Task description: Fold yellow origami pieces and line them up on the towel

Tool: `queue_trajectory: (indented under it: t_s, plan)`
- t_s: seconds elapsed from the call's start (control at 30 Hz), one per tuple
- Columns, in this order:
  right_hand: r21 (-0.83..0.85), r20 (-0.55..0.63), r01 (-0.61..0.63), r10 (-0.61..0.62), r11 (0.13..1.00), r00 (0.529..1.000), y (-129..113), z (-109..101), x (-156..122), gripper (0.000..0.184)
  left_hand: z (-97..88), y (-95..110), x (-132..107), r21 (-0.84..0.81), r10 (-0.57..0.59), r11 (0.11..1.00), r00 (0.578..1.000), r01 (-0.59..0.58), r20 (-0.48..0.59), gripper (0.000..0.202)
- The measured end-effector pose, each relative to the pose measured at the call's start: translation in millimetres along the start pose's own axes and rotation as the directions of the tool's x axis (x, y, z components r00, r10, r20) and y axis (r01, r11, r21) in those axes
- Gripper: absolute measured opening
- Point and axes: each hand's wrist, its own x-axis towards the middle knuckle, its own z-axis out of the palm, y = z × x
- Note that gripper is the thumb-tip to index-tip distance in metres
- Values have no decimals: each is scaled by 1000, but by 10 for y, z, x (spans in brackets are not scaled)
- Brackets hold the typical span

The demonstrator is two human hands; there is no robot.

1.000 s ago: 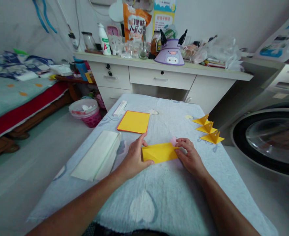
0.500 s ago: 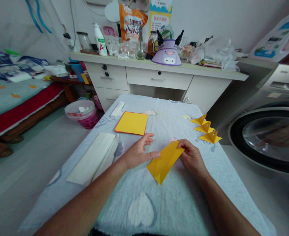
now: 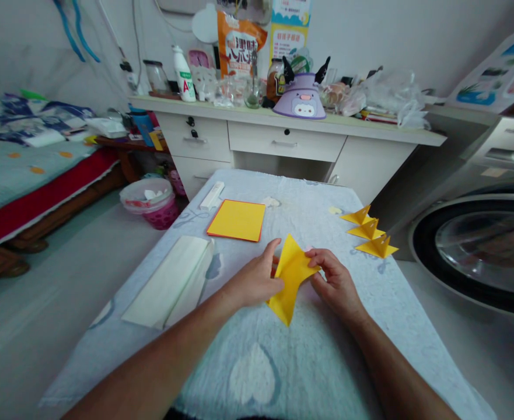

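Note:
Between my hands, a yellow sheet of origami paper point(image 3: 289, 280) is held above the cloth, bent along creases into a pointed shape. My left hand point(image 3: 263, 277) grips its left edge, thumb in front and the other fingers partly hidden behind. The right edge is pinched by my right hand point(image 3: 333, 280). Beyond my left hand lies a stack of square paper point(image 3: 237, 220), yellow on top with red showing at the rim. Three folded yellow paper pieces point(image 3: 376, 246) stand in a row at the table's right side.
A pale blue cloth point(image 3: 254, 373) covers the table. On its left lie a folded white sheet point(image 3: 167, 283) and a small white box point(image 3: 212, 195). Behind stands a white desk point(image 3: 287, 143) crowded with jars and bags. A washing machine point(image 3: 479, 233) is at right, a pink bin point(image 3: 151, 201) at left.
My left hand has closed on the paper's left edge. The flatter folded sheet has opened into a peaked shape, its upper point now raised. The view has shifted slightly.

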Motion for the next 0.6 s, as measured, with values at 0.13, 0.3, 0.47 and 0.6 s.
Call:
queue_trajectory:
  t_s: [0.13, 0.3, 0.47, 0.6]
  plan:
    - [-56, -4, 21, -21, 998, 1000, -28, 6, 11, 18, -62, -61, 56, -263, 5, 965, 1000, -11, -25, 80]
    - [-274, 11, 97, -98, 957, 995, -59, -2, 18, 20, -107, -90, 59, -401, -78, 914, 996, 56, -38, 98]
    - [-579, 34, 193, -212, 792, 977, -97, 20, -6, 34, -149, -108, 57, -459, -18, 888, 993, -39, -119, 97]
    - [-692, 15, 169, -220, 702, 975, -169, 59, -40, 39, -171, -190, 79, -416, 7, 905, 979, -94, -206, 77]
